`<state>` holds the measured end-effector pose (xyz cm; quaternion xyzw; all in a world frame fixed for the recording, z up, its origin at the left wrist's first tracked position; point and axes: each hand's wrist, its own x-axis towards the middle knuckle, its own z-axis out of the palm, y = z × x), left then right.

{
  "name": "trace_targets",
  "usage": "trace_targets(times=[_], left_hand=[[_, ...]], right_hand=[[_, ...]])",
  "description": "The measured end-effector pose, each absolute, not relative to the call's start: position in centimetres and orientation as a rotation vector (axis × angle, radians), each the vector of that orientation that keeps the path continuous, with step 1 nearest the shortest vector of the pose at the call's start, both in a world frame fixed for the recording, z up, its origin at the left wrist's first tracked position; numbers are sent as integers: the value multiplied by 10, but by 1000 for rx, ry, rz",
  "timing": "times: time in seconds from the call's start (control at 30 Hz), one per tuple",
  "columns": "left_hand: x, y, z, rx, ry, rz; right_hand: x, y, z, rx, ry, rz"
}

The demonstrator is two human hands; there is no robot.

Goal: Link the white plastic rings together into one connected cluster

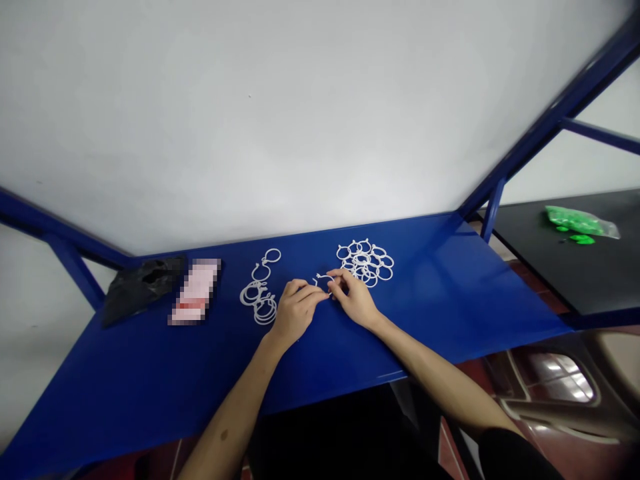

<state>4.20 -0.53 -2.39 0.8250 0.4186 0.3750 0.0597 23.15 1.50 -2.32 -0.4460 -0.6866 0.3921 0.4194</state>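
Between my two hands is a white plastic ring [325,276] with a gap in its loop, like a curtain ring. My left hand [296,308] pinches its near left side with fingers and thumb together. On the other side, my right hand [354,297] grips the ring's right edge. Fingers cover part of the loop. To the left of my left hand lies a loose, overlapping group of white rings [251,293], some of them open. Behind my right hand, several more white rings [365,259] lie spread in a cluster.
The blue table [440,287] stands against a white wall. A black plastic bag [143,290] and a blurred pink-and-white packet [197,290] lie at left. Blue frame bars [493,210] rise at both ends. On a black table [545,260] at right is a bag of green pieces [580,221].
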Motion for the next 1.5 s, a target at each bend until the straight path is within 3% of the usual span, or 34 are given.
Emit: trace_targets(times=[0.23,0.5,0.73,1.5], left_hand=[[46,-3,-22,1986,1507,1364],[36,2,-20,1761,1463,1021],[39,-1,-23,1804,1495,1153],[39,-3,-37,2202,1427,1237]], right_hand=[[232,13,-22,-1068,-1736,906],[232,9,-26,-998,-1839,899],[231,6,-28,-966,-1870,943],[231,2,-43,-941,-2267,292]])
